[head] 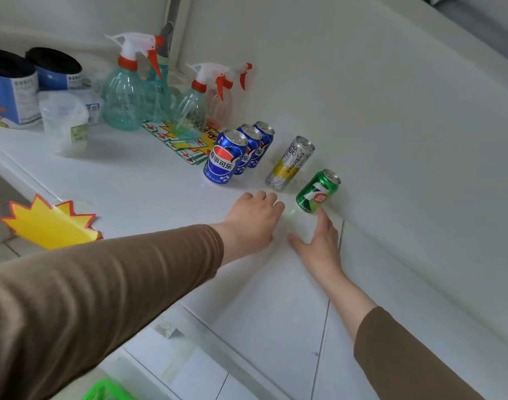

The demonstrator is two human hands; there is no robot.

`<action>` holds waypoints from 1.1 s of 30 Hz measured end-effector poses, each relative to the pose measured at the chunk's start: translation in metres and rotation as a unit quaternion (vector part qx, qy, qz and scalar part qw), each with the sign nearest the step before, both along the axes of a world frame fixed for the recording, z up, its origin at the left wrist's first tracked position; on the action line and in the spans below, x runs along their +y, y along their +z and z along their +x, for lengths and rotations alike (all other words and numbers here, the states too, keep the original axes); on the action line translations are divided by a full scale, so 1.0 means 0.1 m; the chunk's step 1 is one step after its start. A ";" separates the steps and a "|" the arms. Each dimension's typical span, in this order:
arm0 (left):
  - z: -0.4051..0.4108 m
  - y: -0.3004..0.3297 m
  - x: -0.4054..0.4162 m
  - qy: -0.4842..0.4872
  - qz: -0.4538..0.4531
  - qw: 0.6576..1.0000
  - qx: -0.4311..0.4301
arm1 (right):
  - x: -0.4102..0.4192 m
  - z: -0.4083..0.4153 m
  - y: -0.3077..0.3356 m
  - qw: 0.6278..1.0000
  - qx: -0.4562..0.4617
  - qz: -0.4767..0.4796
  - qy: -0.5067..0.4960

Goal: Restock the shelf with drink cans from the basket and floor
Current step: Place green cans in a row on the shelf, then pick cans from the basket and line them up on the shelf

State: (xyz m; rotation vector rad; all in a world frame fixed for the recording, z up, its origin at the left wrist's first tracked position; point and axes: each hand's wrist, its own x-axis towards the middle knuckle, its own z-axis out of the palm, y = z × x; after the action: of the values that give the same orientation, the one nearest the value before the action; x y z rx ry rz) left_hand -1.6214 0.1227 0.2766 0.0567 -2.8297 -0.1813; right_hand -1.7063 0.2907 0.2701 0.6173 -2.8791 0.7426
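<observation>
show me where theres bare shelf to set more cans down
Bare white shelf runs in front of the three blue Pepsi cans, out to the front edge. More lies right of the green 7up can, along the back wall. Both hands, left hand and right hand, rest before the cans. Crowded: the back left, with clear spray bottles.

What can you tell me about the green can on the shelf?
The green can is a metal drink can with a white and red 7 logo and a silver top whose pull tab looks unopened. It stands upright on the white shelf, close to the back wall, at the right end of the can row, apart from the tall silver and yellow can. The right hand reaches toward its base, fingertip about touching; the left hand lies nearby without touching.
</observation>
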 end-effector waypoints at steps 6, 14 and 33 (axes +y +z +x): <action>0.99 0.13 -0.01 -0.019 -0.041 0.999 0.008 | 0.28 1.13 0.08 0.991 0.032 0.095 0.090; 2.65 -0.01 0.24 -0.038 -0.050 0.998 0.024 | 0.56 2.80 -0.04 0.984 0.086 0.105 0.113; 4.41 -3.18 1.14 0.003 0.041 0.973 -0.225 | 1.68 4.41 -3.16 0.972 -0.068 0.182 0.129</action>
State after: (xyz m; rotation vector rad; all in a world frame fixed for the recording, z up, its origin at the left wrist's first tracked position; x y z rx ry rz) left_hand -1.1806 0.2363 -0.0413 0.1421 -3.2724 -0.3208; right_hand -1.2654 0.4588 -0.0463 1.0381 -3.1258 0.2827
